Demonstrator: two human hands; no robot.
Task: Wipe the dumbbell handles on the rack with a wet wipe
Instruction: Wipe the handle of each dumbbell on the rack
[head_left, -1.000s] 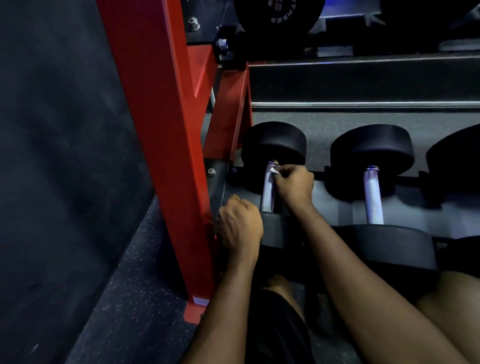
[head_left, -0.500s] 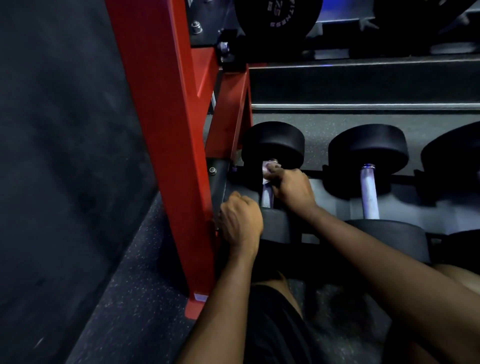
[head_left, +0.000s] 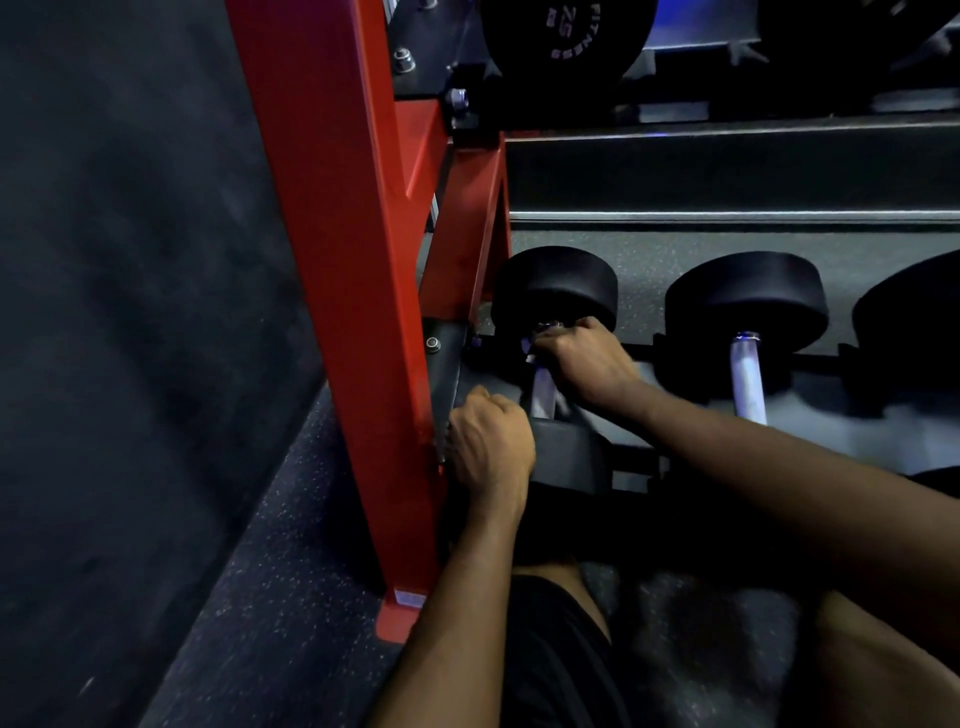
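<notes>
right hand (head_left: 587, 364) fingers clasp wet wipe (head_left: 530, 347) at far end of handle (head_left: 543, 392); its axis runs back toward person. left hand (head_left: 491, 447) curled at near head (head_left: 569, 454), grip unclear.

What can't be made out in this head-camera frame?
Head view:
- wet wipe: only a scrap shows, right hand covers the rest.
- left hand: fingers curled under, what they hold is hidden.
- rightmost dumbbell: cut off by the frame edge.
</notes>
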